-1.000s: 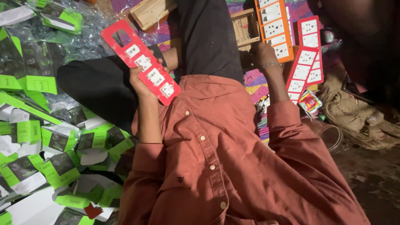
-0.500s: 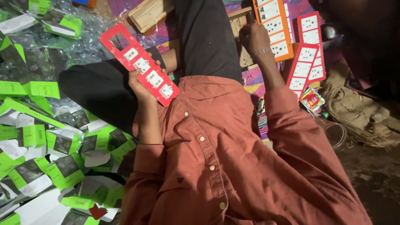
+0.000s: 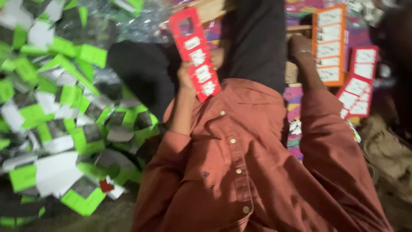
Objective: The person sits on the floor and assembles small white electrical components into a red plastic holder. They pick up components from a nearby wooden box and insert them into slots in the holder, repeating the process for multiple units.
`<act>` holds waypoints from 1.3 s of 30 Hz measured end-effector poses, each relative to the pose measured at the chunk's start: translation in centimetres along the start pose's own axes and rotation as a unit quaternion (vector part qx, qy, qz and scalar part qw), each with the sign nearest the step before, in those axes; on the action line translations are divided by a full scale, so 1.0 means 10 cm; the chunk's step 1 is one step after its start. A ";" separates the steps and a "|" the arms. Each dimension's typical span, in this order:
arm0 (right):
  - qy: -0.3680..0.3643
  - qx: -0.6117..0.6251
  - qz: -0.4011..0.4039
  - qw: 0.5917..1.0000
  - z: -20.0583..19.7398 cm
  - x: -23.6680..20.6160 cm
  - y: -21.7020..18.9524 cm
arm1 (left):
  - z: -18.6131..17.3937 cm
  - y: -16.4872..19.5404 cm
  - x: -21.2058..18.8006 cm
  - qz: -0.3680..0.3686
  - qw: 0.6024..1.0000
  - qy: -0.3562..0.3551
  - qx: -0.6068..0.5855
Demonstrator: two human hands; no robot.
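Seated on floor, rust-red buttoned shirt [image 3: 240, 172] filling lower frame, dark trousers [image 3: 253, 47] stretching away toward top. Left hand [image 3: 187, 76] raised in front of chest, fingers closed round the lower edge of a long red card strip [image 3: 194, 45]; strip tilted slightly leftward, bearing a row of small white panels and one cut-out window near its top end. Grip looks firm, thumb side hidden behind the strip. Right hand [image 3: 299, 47] reaching out to the far side of the right leg, resting at or just beside an orange card strip [image 3: 329, 43] with the same white panels; motion blur there, so cannot tell whether those fingers are curled on anything or merely touching. More red strips [image 3: 358, 81] lying fanned just beyond the orange one, on a patterned cloth [image 3: 294, 111]. To the left, a large loose heap of green-and-white packets [image 3: 64, 116] with clear wrapping among them, well apart from both hands. Step in hand, as judged: one strip held ready in left, right going for another card from the pile. Next move likely calls for a clean pinch on a single strip edge, separating it from overlapping neighbours, then bringing it across to meet the held one.
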State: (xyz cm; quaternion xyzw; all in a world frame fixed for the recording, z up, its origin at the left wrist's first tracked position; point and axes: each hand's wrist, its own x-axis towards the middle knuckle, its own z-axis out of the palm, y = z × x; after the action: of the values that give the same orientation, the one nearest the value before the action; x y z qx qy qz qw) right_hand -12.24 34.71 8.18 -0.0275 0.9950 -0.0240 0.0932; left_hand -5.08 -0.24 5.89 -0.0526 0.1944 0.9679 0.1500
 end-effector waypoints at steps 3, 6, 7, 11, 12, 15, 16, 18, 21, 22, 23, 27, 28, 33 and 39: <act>0.005 0.036 0.049 0.998 -0.06 0.04 0.01 | 0.05 -0.01 0.02 0.014 1.000 -0.011 -0.001; -0.038 0.024 0.019 0.999 -0.06 0.06 0.02 | 0.09 0.00 0.01 0.004 0.999 -0.040 0.020; -0.029 0.027 -0.005 0.999 -0.06 0.05 0.01 | 0.10 0.00 0.02 -0.004 0.998 -0.057 0.032; -0.002 0.026 -0.043 0.999 -0.03 0.07 -0.02 | 0.12 -0.04 0.03 0.028 0.985 -0.167 0.032; 0.001 0.024 -0.038 0.999 -0.03 0.08 -0.02 | 0.11 -0.05 0.04 0.025 0.984 -0.170 0.037; -0.028 -0.002 -0.017 0.999 -0.06 0.10 0.00 | 0.09 -0.06 0.04 0.024 0.994 -0.102 0.041; -0.019 0.025 0.013 0.999 -0.08 0.10 0.03 | 0.08 -0.06 0.04 0.024 0.997 -0.065 0.040; -0.005 0.077 0.074 0.994 -0.11 0.06 0.06 | 0.05 -0.07 0.04 0.018 0.997 -0.063 0.035; 0.061 0.233 0.105 0.965 -0.18 -0.07 0.16 | -0.01 -0.09 0.00 -0.005 0.999 -0.028 0.014; 0.090 0.270 0.096 0.954 -0.19 -0.14 0.22 | -0.02 -0.09 0.01 -0.011 1.000 -0.016 0.010; 0.108 0.289 0.083 0.947 -0.24 -0.19 0.25 | -0.03 -0.07 0.02 -0.009 1.000 -0.021 0.013; 0.157 0.319 0.046 0.934 -0.41 -0.35 0.35 | -0.05 -0.03 -0.01 -0.012 1.000 -0.023 0.009; 0.167 0.298 0.048 0.939 -0.42 -0.36 0.35 | -0.05 -0.03 -0.01 -0.017 1.000 -0.025 0.007; 0.134 0.158 0.066 0.976 -0.32 -0.23 0.34 | -0.07 0.01 -0.06 0.005 0.999 -0.041 0.022; 0.110 0.130 0.069 0.983 -0.20 -0.09 0.21 | -0.14 0.04 -0.07 -0.004 0.999 -0.031 0.027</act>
State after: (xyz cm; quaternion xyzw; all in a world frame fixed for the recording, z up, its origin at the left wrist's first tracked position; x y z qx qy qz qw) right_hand -11.86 36.91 10.19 0.0568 0.9871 -0.1490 -0.0126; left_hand -4.48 -1.29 4.86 -0.0193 0.2156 0.9629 0.1614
